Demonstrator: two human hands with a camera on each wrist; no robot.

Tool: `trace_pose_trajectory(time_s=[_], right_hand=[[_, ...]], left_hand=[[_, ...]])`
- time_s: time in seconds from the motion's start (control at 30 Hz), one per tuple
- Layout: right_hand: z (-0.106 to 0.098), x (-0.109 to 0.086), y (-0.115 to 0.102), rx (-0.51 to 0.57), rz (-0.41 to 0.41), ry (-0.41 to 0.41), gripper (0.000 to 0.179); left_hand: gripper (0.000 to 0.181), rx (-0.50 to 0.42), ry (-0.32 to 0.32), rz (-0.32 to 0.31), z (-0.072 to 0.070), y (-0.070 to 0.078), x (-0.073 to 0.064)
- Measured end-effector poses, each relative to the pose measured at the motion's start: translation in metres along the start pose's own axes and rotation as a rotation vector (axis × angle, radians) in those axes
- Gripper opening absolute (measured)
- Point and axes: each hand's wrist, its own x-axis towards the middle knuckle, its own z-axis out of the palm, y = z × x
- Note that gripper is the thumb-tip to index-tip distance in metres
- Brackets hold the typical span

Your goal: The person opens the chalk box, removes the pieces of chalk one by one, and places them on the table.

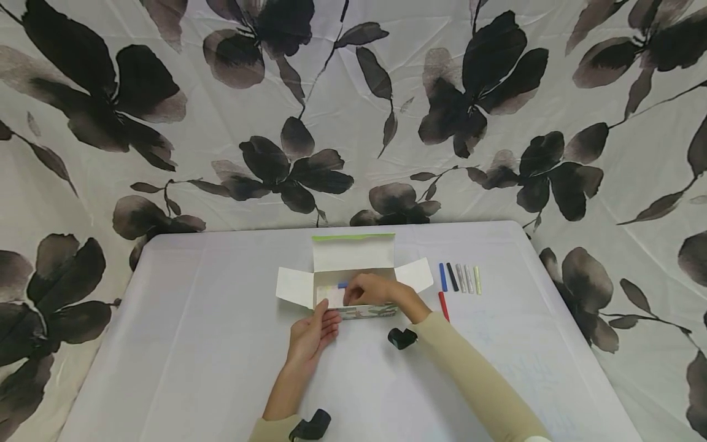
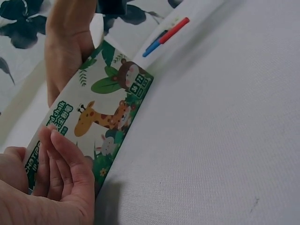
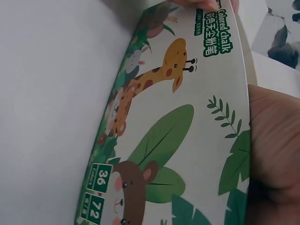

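Observation:
An open chalk box (image 1: 369,312), printed with a giraffe and the words "Colored chalk", stands at the back middle of the table. At its front left corner my left hand (image 1: 309,337) grips the front wall, the thumb at the top edge and the fingers along the outside, as the left wrist view shows. My right hand (image 1: 371,290) reaches into the box with bent fingers. A blue stick (image 1: 342,285) shows beside it. In the right wrist view the front wall hides the fingertips of my right hand (image 3: 274,145); I cannot tell what they hold.
Right of the box lies a row of thin sticks: a blue one (image 1: 443,277), a black one (image 1: 453,277), pale ones and a yellow-green one (image 1: 477,280). A red stick (image 1: 444,306) lies nearer me. The box's white flaps (image 1: 353,253) are folded outward. Behind the table hangs a flowered cloth (image 1: 386,123).

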Motion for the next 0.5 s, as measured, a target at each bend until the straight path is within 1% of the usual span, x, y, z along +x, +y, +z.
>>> trace_pose_trajectory(time_s=[0.13,0.23,0.37,0.5], right_hand=[[-0.0009,0.0030,-0.0019,-0.032,0.025,-0.040,0.011],[-0.0014,0.0042,-0.0028,-0.048,0.040,-0.053,0.011],[-0.0022,0.0041,-0.0027,-0.042,0.032,-0.058,0.010],[-0.0030,0.0035,-0.0009,-0.031,-0.003,-0.054,0.010]], left_hand=[[0.052,0.000,-0.003,0.000,-0.0001,-0.0012,0.0005],[0.051,0.000,-0.003,0.001,0.0002,-0.0018,0.0004],[0.052,0.001,-0.002,0.005,-0.0003,-0.0022,0.0003],[0.053,0.006,0.001,0.011,-0.0010,-0.0015,0.0004]])
